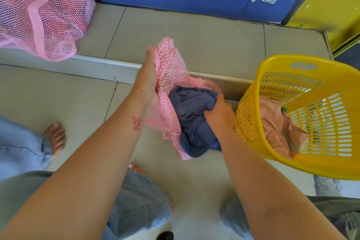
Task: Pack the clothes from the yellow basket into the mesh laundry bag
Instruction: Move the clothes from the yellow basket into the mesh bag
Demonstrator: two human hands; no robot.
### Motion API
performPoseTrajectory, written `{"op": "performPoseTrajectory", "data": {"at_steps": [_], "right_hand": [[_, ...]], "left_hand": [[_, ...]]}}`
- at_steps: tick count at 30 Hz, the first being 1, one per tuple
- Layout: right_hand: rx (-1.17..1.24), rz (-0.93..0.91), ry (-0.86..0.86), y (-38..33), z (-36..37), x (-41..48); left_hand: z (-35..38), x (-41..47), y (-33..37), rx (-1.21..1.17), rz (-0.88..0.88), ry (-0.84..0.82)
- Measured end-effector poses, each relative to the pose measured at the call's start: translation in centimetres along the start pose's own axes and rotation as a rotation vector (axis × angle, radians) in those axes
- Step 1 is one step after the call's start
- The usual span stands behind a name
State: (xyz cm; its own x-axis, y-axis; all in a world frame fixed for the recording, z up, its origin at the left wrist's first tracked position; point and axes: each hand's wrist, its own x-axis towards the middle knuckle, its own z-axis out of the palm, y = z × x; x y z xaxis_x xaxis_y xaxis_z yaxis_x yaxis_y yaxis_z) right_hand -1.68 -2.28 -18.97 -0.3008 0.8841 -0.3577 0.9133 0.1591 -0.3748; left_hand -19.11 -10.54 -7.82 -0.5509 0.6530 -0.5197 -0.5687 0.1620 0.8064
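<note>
Your left hand (147, 82) grips the pink mesh laundry bag (169, 72), your right hand (219, 112) clutches the crumpled blue-grey garment (191, 107) inside; peach cloth (272, 122) remains in the yellow slotted plastic basket (321, 167).

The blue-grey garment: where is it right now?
In the head view, centre frame, the blue-grey garment sits in the mouth of the pink mesh bag, gripped by the right hand, just left of the yellow basket.

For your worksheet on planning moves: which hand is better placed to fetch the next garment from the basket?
Right hand: it is beside the yellow basket, while the left hand holds the mesh bag open.
</note>
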Motion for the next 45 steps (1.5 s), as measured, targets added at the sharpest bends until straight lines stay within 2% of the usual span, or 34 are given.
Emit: {"op": "performPoseTrajectory", "data": {"at_steps": [4,7,9,12,14,16,18,22,25,27,29,32,34,37,41,45], "right_hand": [[0.176,-0.052,0.013,-3.1,-4.3,0.0],[0.266,-0.179,0.093,-6.4,-6.1,-0.2],[0.382,-0.268,0.097,-8.3,-5.4,-0.7],[0.479,-0.389,-0.011,-9.1,-2.0,-2.0],[0.247,-0.506,-0.143,-8.1,1.1,-2.4],[-0.183,-0.587,-0.261,-6.3,3.8,-2.2],[-0.469,-0.576,-0.314,-4.7,5.4,-1.2],[-0.528,-0.572,-0.253,-4.2,5.0,0.3],[-0.388,-0.626,-0.056,-3.1,4.0,-0.2],[-0.293,-0.616,0.105,-1.4,3.4,-0.8],[-0.231,-0.525,0.196,0.4,2.9,-1.0],[-0.243,-0.332,0.081,2.4,2.9,-1.0],[-0.303,-0.27,-0.025,3.2,3.4,-0.7],[-0.371,-0.212,-0.083,3.6,4.3,-0.1],[-0.446,-0.115,-0.036,2.4,5.6,0.3],[-0.459,-0.153,0.089,2.2,5.3,0.6]], "left_hand": [[0.3,-0.3,-0.5,0.121,-0.031,-0.016],[0.9,-0.8,-0.7,0.177,-0.013,-0.028],[1.2,-0.9,-0.5,0.165,-0.004,-0.047],[0.8,-1.1,0.2,0.126,0.034,-0.015],[0.2,-0.8,0.5,0.107,0.058,-0.021],[-0.3,-0.5,0.7,0.097,0.074,-0.092],[-0.4,-0.2,1.0,0.076,0.084,-0.132],[-0.7,0.0,1.5,0.068,0.108,-0.136],[-1.1,0.1,1.0,0.105,0.118,-0.08],[-1.4,0.3,0.5,0.099,0.111,-0.048],[-1.6,0.3,0.1,0.102,0.091,-0.033],[-1.5,0.1,-0.3,0.112,0.057,-0.02],[-1.3,0.0,-0.4,0.103,0.047,-0.012],[-1.2,0.1,-0.5,0.096,0.052,-0.025],[-1.9,0.6,-0.7,0.065,0.064,-0.039],[-2.5,0.8,-0.9,0.065,0.054,-0.008]]}}
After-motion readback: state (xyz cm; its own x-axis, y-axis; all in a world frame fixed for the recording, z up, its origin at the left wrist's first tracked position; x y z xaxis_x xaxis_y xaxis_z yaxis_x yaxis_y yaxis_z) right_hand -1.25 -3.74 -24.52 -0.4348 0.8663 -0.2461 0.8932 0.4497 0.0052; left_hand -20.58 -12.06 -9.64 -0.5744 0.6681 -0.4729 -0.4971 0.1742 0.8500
